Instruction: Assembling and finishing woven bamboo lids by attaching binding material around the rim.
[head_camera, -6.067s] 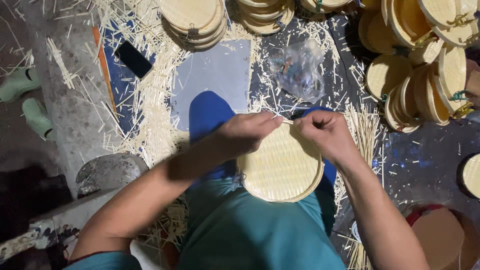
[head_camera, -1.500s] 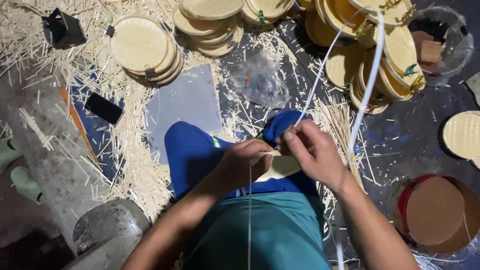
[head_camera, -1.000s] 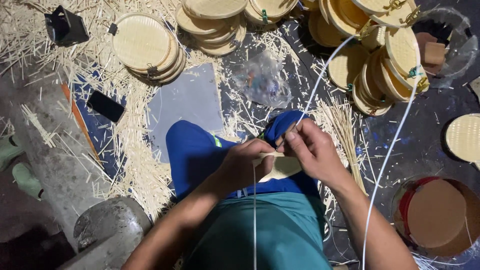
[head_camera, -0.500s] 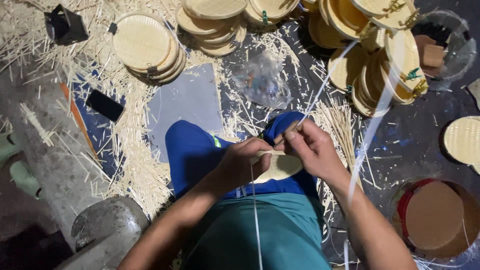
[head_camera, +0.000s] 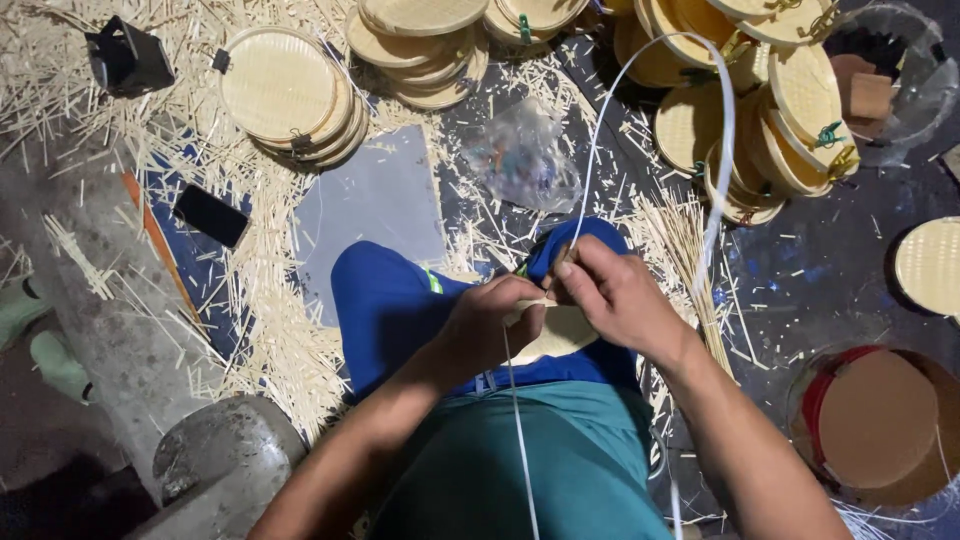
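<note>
dark floor strewn with bamboo splinters, two hands at work on one woven disc.
left hand (head_camera: 490, 325) and right hand (head_camera: 615, 295) both pinch the woven disc (head_camera: 560, 335) on the lap; one white strip (head_camera: 722, 150) loops toward 12 o'clock. one phone (head_camera: 211, 215) lies at 10 o'clock.

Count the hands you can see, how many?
2: left hand and right hand, both over the lap, gripping a round woven bamboo piece. No others show.
</note>
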